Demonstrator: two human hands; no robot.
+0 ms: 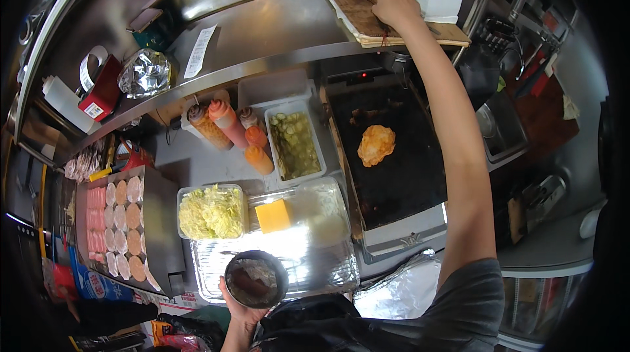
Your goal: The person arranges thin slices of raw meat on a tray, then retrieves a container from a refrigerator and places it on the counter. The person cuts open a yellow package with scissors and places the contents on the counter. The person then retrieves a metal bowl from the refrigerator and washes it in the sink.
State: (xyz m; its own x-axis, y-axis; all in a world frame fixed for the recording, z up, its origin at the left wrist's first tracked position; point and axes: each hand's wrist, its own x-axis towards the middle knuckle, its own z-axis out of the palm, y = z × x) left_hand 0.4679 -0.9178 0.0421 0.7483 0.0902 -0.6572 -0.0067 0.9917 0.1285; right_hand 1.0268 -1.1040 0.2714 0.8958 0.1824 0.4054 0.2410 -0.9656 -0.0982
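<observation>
My left hand (pixel 236 305) holds a round dark bowl (pixel 256 279) with something dark reddish inside, over the near edge of a foil-lined tray (pixel 275 280). At the top, my right hand (pixel 399 6) reaches over a brown board (pixel 344 0) on the shelf, its fingers beside a dark elongated object; the fingertips and whatever they may grip are hidden. Below that arm, a browned fried piece of food (pixel 376 145) lies on the black griddle (pixel 408 179). A stack of yellow cheese slices (pixel 273 216) sits on the tray, beside a tub of shredded lettuce (pixel 211 213).
Sliced pickles (pixel 296 145) fill a white tub behind the tray, with squeeze bottles (pixel 229 123) to its left. A metal box (pixel 160 224) holds patties and pink slices at left. Above runs the steel shelf edge (pixel 275 61); white napkins (pixel 433 1) stand on the board.
</observation>
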